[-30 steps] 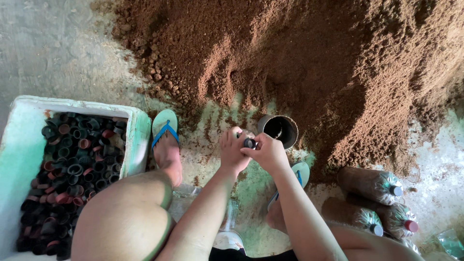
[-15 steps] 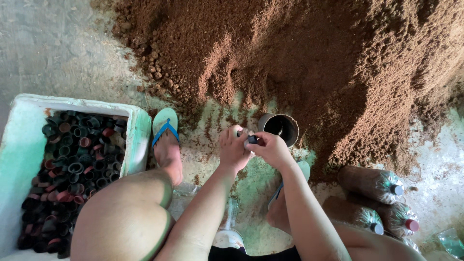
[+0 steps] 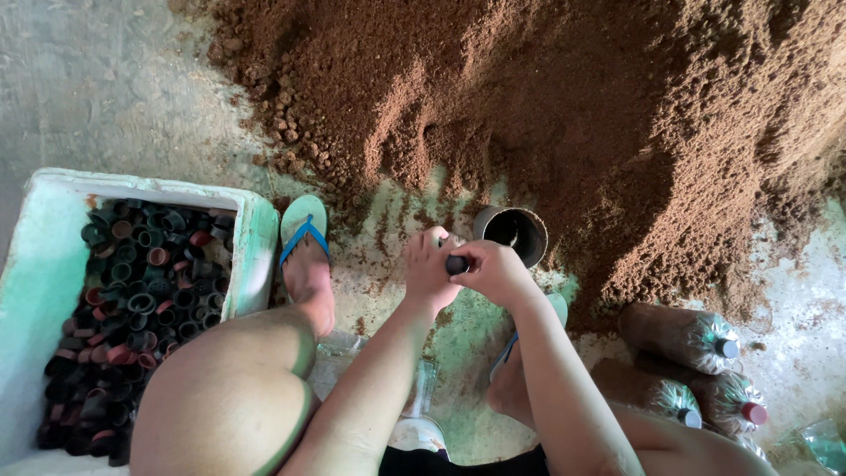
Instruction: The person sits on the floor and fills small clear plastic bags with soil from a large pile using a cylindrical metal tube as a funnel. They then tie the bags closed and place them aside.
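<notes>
My left hand (image 3: 429, 266) and my right hand (image 3: 495, 271) meet in front of me, both closed around a small dark ring-shaped cap (image 3: 456, 264) that shows between the fingers. What lies under the cap is hidden by my hands. Just beyond them a dark metal can (image 3: 512, 232) stands open-mouthed at the edge of a big heap of brown substrate (image 3: 546, 115). I squat, my left foot in a green and blue flip-flop (image 3: 303, 231).
A white foam box (image 3: 46, 264) at my left holds several black and red plastic rings (image 3: 132, 291). Filled clear bags of brown substrate with capped necks (image 3: 683, 335) lie at the lower right. The floor is bare concrete, dusted with substrate.
My hands have shifted slightly to the right and closed tighter around the dark cap. The can, the box and the heap have not moved.
</notes>
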